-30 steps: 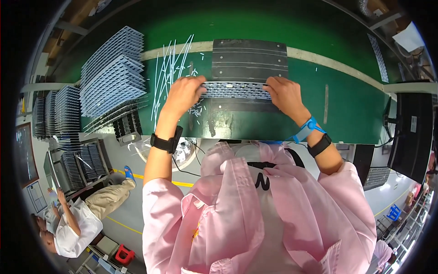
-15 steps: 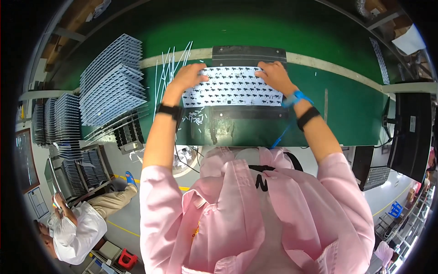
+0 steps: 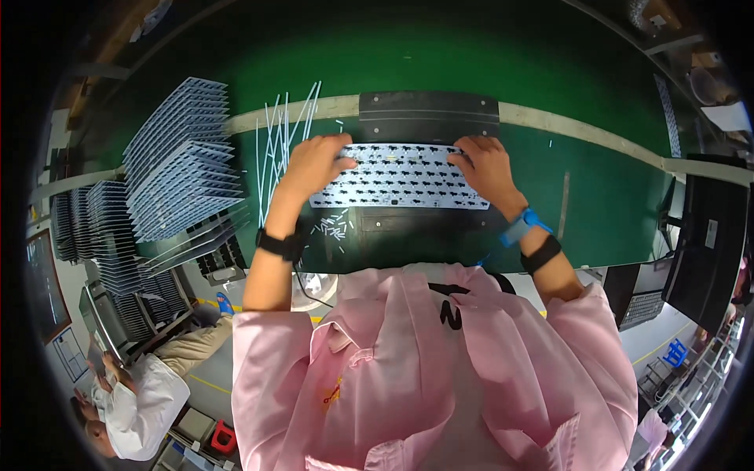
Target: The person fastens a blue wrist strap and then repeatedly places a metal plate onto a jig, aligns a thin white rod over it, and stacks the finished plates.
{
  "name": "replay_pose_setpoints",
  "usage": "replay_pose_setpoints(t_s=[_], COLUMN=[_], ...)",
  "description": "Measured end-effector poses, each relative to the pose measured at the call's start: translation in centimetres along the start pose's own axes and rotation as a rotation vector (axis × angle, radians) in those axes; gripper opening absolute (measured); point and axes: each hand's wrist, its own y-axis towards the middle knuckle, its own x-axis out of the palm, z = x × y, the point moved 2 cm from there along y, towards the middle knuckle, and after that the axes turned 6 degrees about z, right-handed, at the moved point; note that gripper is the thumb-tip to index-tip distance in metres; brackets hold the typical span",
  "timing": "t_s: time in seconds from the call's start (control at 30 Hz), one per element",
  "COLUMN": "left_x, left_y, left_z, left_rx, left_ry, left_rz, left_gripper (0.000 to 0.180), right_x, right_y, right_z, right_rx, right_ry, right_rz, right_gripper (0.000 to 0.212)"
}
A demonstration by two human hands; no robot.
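A white keyboard circuit board (image 3: pixel 397 179) with rows of black marks lies level over a black fixture (image 3: pixel 428 115) on the green table. My left hand (image 3: pixel 320 161) grips its far left corner, thumb over the top face and fingers curled at the far edge. At the far right corner, my right hand (image 3: pixel 484 166) holds it the same way; its fingertips are partly hidden. Long thin white strips (image 3: pixel 284 137) lie loose beyond my left hand. Small cut white pieces (image 3: pixel 334 228) are scattered near the board's near left corner.
Tall stacks of pale boards (image 3: pixel 184 173) stand at the left, with more in racks (image 3: pixel 106 228) beyond the table edge. A dark monitor (image 3: pixel 703 243) is at the right, near a keyboard (image 3: pixel 642 309). Another person (image 3: pixel 145 408) sits at the lower left.
The view has shifted, so the table sits lower in it. Both hands and the board have come slightly nearer to me, baring more of the fixture's far part. Both hands keep their grip.
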Motion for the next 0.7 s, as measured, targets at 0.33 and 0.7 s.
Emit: replay_pose_setpoints(t_s=[0.33,0.7], left_x=[-0.3,2.4], left_y=[-6.6,0.2], left_z=[3.3,-3.0], left_rx=[0.113,0.247], left_ry=[0.189,-0.088], left_rz=[0.291,0.236], left_gripper=[0.02,0.028], right_x=[-3.4,2.3], right_y=[-2.9,1.1], right_z=[-4.6,1.3], right_rx=[-0.059,-0.132], right_ry=[-0.023,0.001], right_rz=[0.053,0.132], right_gripper=[0.013,0.02])
